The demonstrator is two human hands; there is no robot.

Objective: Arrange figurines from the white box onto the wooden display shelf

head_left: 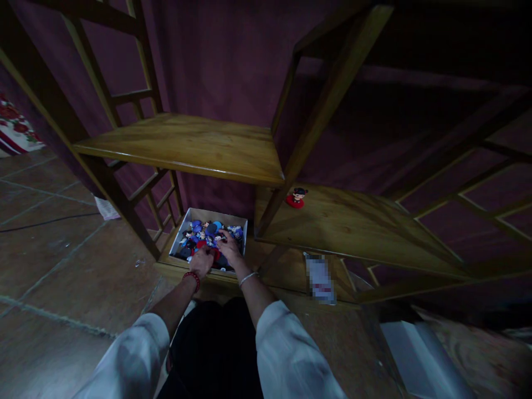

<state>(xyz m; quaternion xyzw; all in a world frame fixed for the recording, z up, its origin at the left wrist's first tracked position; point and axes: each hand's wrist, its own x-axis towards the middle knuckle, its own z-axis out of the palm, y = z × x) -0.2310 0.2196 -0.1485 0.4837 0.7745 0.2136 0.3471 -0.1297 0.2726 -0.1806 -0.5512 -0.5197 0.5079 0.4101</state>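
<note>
A shallow white cardboard box (246, 228) sits on the low shelf, filled with several small toy figurines (196, 225) in blue, purple, black and red. Both hands reach down into its near side. My left hand (201, 261), with a red bead bracelet at the wrist, has its fingers bent and closed at a figurine with a red base (215, 253). Beside it, my right hand (231, 249), wearing a pale bracelet, hovers over the pile, its fingers curved and apart near a small figurine. Its fingertips partly hide what lies under them.
Above the box runs a wooden shelf board (187, 145). On the right-hand shelf (366, 227) stands a single figurine on a red base (296, 198). A blurred packet (320, 279) lies lower down. A pale box-like object (421, 357) is on the floor at right.
</note>
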